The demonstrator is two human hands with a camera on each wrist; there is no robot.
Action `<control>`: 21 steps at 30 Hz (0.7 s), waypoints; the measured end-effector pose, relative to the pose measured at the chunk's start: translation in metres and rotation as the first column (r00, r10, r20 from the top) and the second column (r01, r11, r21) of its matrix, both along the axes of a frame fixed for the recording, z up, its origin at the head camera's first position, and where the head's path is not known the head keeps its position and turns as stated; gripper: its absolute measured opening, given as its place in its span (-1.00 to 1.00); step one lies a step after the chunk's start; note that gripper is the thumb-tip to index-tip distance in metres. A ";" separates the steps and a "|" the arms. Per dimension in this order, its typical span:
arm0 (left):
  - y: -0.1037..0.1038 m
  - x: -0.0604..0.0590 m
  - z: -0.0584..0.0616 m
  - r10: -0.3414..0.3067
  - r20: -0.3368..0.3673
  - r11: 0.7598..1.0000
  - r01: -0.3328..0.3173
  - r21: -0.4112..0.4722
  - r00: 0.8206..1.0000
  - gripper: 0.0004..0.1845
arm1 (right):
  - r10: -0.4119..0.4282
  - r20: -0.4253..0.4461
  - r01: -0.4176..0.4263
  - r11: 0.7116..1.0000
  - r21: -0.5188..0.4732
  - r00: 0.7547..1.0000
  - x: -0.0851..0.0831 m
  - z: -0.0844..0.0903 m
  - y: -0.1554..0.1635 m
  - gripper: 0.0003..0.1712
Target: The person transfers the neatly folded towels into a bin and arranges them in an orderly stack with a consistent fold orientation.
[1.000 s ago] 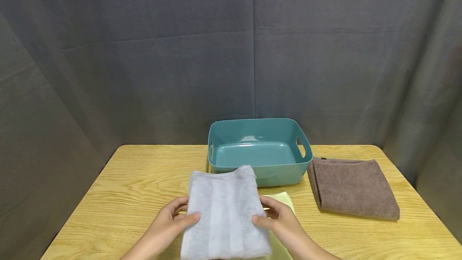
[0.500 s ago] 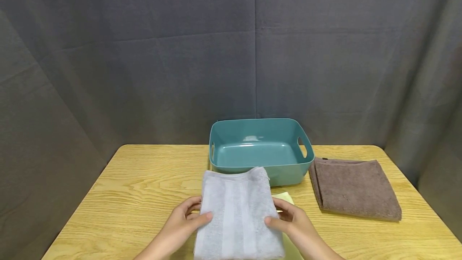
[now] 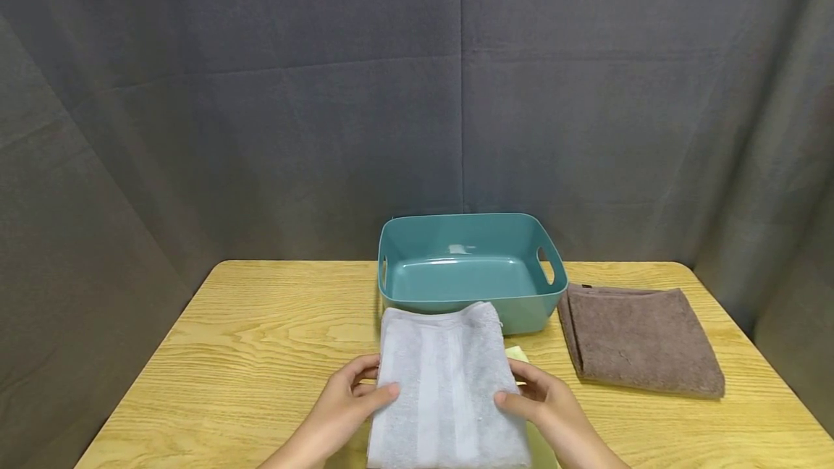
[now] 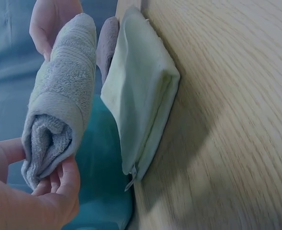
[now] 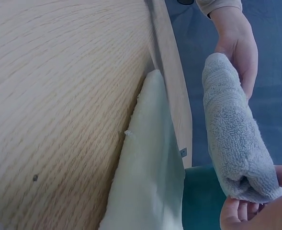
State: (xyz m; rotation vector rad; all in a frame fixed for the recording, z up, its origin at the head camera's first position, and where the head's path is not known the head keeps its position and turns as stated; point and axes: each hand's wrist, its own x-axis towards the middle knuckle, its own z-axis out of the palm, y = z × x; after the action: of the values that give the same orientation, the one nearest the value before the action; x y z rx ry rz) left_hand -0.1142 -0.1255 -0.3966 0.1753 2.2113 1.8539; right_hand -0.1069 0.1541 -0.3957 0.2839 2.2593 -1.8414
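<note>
A folded light grey towel with paler stripes is held up between both hands in the head view. My left hand grips its left edge, thumb on the near face and fingers behind. On the opposite edge, my right hand grips it the same way. Both wrist views show the grey towel raised off the table, its layers bunched at the ends. Below it lies a folded pale yellow towel, mostly hidden from the head camera.
A teal basin with handle holes stands behind the grey towel, which overlaps its front wall in the head view. To the right lies a folded brown towel on the wooden table. Dark grey curtains surround the table.
Both hands have shifted to the right with the grey towel, covering more of the yellow one in the head view. The grip looks the same; the basin and brown towel stay in place.
</note>
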 end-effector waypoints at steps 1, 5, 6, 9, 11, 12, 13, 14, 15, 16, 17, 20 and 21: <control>0.001 0.000 0.000 0.000 -0.002 1.000 0.000 0.005 1.000 -0.33 | -0.002 0.002 0.002 1.000 0.001 1.000 0.000 0.000 0.001 -0.33; 0.007 0.000 -0.002 0.014 -0.022 1.000 -0.014 -0.007 1.000 -0.33 | 0.001 0.019 -0.001 1.000 0.004 1.000 0.000 0.001 0.006 -0.31; 0.008 0.000 -0.002 0.017 -0.028 1.000 -0.018 -0.013 0.999 -0.33 | 0.003 0.019 -0.003 1.000 0.001 1.000 0.000 0.001 0.007 -0.30; 0.012 -0.001 -0.003 0.022 -0.041 0.999 -0.023 -0.022 0.999 -0.34 | 0.004 0.018 -0.004 1.000 -0.008 1.000 0.000 0.002 0.011 -0.30; 0.015 -0.003 -0.004 0.019 -0.045 1.000 -0.020 -0.019 0.999 -0.36 | 0.005 0.014 -0.005 1.000 -0.020 1.000 0.000 0.002 0.014 -0.30; 0.016 -0.003 -0.004 0.016 -0.046 1.000 -0.017 -0.013 0.999 -0.37 | 0.005 0.013 -0.005 1.000 -0.022 1.000 0.000 0.002 0.015 -0.30; 0.018 -0.003 -0.004 0.014 -0.046 1.000 -0.015 -0.008 0.999 -0.37 | 0.005 0.012 -0.004 1.000 -0.022 1.000 0.000 0.002 0.017 -0.30; 0.019 -0.004 -0.004 0.013 -0.047 1.000 -0.013 -0.003 0.999 -0.37 | 0.005 0.012 -0.004 1.000 -0.023 1.000 0.000 0.003 0.018 -0.30; 0.021 -0.004 -0.004 0.013 -0.053 1.000 -0.014 0.000 0.998 -0.38 | 0.007 0.012 -0.007 1.000 -0.027 1.000 0.000 0.003 0.020 -0.30; 0.022 -0.004 -0.004 0.014 -0.059 1.000 -0.014 0.000 0.998 -0.38 | 0.009 0.009 -0.008 1.000 -0.030 1.000 0.001 0.003 0.021 -0.30; 0.024 -0.004 -0.004 0.014 -0.063 1.000 -0.014 0.005 0.998 -0.39 | 0.008 0.006 -0.008 1.000 -0.030 1.000 0.001 0.003 0.023 -0.30; 0.028 -0.005 -0.002 0.015 -0.072 1.000 -0.014 0.003 0.997 -0.39 | 0.012 0.004 -0.012 0.999 -0.052 1.000 0.001 0.004 0.027 -0.30; 0.029 -0.005 -0.001 0.016 -0.071 1.000 -0.016 0.002 0.997 -0.38 | 0.013 0.003 -0.013 0.998 -0.057 1.000 0.001 0.004 0.028 -0.30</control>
State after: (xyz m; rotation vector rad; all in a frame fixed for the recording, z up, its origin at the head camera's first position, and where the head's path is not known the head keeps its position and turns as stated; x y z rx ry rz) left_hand -0.1189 -0.0967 -0.3980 0.2274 2.2648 1.8854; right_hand -0.1059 0.1825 -0.3919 0.2622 2.1974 -1.8937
